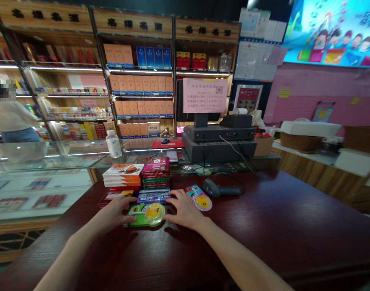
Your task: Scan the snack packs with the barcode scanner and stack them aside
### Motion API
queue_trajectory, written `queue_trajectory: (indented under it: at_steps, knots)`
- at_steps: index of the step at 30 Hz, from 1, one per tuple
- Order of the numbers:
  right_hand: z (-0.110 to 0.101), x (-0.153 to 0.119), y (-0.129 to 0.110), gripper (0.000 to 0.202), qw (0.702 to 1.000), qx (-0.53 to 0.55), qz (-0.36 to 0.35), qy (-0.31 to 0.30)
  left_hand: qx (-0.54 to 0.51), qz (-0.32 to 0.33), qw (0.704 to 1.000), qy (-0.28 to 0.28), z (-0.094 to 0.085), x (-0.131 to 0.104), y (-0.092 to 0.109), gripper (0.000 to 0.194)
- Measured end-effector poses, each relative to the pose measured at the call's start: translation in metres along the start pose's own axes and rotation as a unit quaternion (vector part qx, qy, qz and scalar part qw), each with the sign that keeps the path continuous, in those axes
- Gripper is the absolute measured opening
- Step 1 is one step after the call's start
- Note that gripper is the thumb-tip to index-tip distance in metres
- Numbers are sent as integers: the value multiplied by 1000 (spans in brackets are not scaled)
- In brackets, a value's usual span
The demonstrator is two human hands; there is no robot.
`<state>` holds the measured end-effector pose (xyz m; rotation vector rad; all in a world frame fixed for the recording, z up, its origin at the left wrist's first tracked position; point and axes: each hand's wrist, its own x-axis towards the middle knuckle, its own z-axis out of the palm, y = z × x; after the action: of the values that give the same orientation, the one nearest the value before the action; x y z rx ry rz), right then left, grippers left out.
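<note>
A green package with a yellow duck (146, 214) lies flat at the front of the stacked goods, between both hands. My left hand (116, 210) curves round its left end, thumb on the green part. At its right end is the thumb of my right hand (185, 210), whose other fingers reach over the purple packets (154, 195). Behind those stands a pile of dark red packets (156, 167), beside white and orange boxes (123, 176) on the left. A blue and pink duck package (199, 198) rests right of my right hand.
A barcode scanner (221, 188) lies on the dark red table (263, 226). Behind it are a cash register (218, 141) and a white bottle (113, 144) on a glass counter. At the far left stands a person (13, 115).
</note>
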<state>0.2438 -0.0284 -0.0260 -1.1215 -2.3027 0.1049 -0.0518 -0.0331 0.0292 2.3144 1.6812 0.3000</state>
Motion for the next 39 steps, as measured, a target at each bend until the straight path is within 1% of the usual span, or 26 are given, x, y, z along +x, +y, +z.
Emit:
queue_trajectory:
  at_steps: [6,12,17,22,25,28,32,39]
  knots:
    - [-5,-6,10,60,1000,-5,10,8,8,17,1000,-4,5,9,2,70]
    - [-12,-10,20,57,1000,-17,18,19,18,34,999,33,14,19,2,71]
    - [-21,-17,30,55,999,-32,32,22,33,59,996,63,24,27,10,68]
    - [-37,-28,42,53,996,-54,67,18,32,97,992,72,30,38,29,63]
    - [-45,-35,53,54,995,-67,77,21,36,122,988,84,34,46,44,61]
    - [-49,-43,63,57,992,-78,99,29,51,127,986,96,39,54,61,62]
    - [-51,-52,71,55,990,-71,120,22,64,128,986,86,46,64,83,63]
    - [-46,-60,71,50,989,-64,130,12,44,158,983,76,60,76,113,58]
